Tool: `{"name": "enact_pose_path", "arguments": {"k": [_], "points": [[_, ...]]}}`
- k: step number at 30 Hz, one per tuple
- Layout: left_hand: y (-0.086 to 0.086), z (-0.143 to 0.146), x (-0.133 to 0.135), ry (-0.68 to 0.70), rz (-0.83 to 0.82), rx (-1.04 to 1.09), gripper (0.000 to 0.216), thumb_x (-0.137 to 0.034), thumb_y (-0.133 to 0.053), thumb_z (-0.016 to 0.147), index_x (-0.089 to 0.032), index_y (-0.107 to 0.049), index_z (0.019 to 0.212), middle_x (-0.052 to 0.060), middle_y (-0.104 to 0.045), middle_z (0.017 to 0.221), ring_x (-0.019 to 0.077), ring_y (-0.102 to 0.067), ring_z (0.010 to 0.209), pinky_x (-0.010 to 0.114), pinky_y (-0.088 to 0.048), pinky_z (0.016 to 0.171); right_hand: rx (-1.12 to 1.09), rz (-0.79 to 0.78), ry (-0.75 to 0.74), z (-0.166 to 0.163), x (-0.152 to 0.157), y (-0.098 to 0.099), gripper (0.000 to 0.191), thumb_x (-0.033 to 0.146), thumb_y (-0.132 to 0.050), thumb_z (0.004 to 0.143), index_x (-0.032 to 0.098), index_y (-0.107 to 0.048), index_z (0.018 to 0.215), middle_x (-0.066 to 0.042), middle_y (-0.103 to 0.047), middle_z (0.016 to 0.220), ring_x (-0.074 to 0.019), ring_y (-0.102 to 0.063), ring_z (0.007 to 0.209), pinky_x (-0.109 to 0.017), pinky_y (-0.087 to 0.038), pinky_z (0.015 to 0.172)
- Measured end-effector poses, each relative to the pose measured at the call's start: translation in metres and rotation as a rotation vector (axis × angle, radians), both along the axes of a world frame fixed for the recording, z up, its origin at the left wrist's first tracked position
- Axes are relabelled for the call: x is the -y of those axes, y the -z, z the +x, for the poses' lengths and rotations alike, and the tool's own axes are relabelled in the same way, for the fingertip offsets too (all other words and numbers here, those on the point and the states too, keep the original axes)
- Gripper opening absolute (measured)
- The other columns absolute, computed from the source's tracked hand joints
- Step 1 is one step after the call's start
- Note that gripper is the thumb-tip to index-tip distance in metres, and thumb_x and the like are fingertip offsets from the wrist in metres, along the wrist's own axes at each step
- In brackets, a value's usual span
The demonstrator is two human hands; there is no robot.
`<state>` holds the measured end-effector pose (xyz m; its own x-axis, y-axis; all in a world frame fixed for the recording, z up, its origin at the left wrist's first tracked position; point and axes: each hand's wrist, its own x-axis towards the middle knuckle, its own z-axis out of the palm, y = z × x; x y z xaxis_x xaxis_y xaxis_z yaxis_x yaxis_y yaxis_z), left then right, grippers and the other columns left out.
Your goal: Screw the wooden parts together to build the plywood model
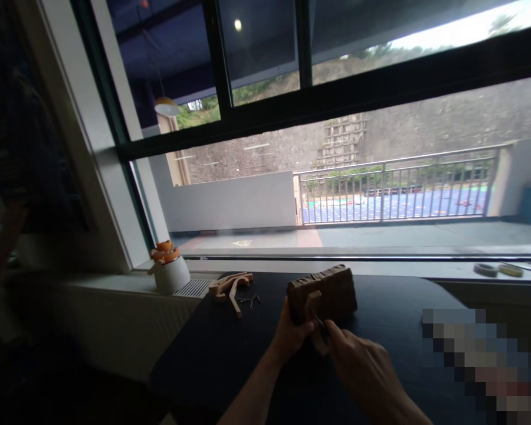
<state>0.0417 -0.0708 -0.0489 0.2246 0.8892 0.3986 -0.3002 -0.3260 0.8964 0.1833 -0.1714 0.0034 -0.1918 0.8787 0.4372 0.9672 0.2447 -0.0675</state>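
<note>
My left hand [289, 336] is closed on the near left end of a brown box-like block [338, 293] with a ridged top edge, which is held tilted over the table. Its thumb presses beside a curved pale wooden piece [312, 300] that lies against the block's near face. In my right hand [358, 357] is a slim dark tool [322, 330], its tip at the curved piece; its exact kind is hidden by the fingers. More curved wooden pieces [236, 290] lie at the table's far left, with several small metal screws or bolts [253, 300] beside them.
The dark table [212, 348] stands against a window sill [398, 269]. A white jug with an orange lid [171, 275] is on the ledge to the left. Tape rolls [487, 270] rest on the sill at right. A blurred-out patch [491, 360] covers the right side.
</note>
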Motion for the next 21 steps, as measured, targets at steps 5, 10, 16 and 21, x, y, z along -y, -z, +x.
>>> {"name": "enact_pose_path", "arguments": {"k": [5, 10, 16, 21], "points": [[0.005, -0.001, -0.004, 0.016, 0.015, -0.01, 0.061, -0.006, -0.07, 0.063, -0.02, -0.046, 0.117, 0.002, -0.065, 0.101, 0.019, -0.06, 0.092, 0.03, -0.049, 0.08, -0.234, -0.086, 0.078, 0.002, -0.005, 0.002, 0.028, 0.026, -0.042, 0.092, 0.025, -0.062, 0.11, -0.004, -0.074, 0.091, -0.0217, -0.07, 0.079, -0.025, -0.041, 0.058], [0.004, 0.0, -0.004, 0.028, 0.008, 0.008, 0.06, -0.005, -0.069, 0.062, -0.02, -0.046, 0.116, 0.003, -0.064, 0.101, 0.0203, -0.06, 0.092, 0.031, -0.049, 0.08, -0.244, -0.088, 0.07, 0.002, -0.007, 0.001, 0.026, 0.025, -0.042, 0.092, 0.024, -0.062, 0.109, -0.004, -0.074, 0.087, -0.021, -0.07, 0.078, -0.024, -0.041, 0.057], [-0.001, 0.001, 0.001, 0.001, -0.009, 0.011, 0.056, -0.005, -0.069, 0.062, -0.019, -0.047, 0.112, 0.002, -0.065, 0.096, 0.0184, -0.061, 0.087, 0.028, -0.049, 0.076, 0.137, 0.047, -0.03, -0.006, -0.001, -0.014, 0.026, -0.003, -0.046, 0.081, 0.016, -0.059, 0.094, -0.006, -0.067, 0.077, -0.0189, -0.066, 0.056, -0.025, -0.031, 0.044], [0.0, 0.002, 0.002, -0.029, -0.005, 0.0, 0.05, -0.005, -0.07, 0.06, -0.018, -0.05, 0.104, 0.001, -0.064, 0.09, 0.0169, -0.059, 0.081, 0.027, -0.049, 0.072, 0.111, 0.017, -0.032, -0.004, -0.004, -0.015, 0.023, -0.003, -0.048, 0.079, 0.016, -0.057, 0.089, -0.005, -0.066, 0.074, -0.0196, -0.066, 0.058, -0.025, -0.03, 0.045]]}}
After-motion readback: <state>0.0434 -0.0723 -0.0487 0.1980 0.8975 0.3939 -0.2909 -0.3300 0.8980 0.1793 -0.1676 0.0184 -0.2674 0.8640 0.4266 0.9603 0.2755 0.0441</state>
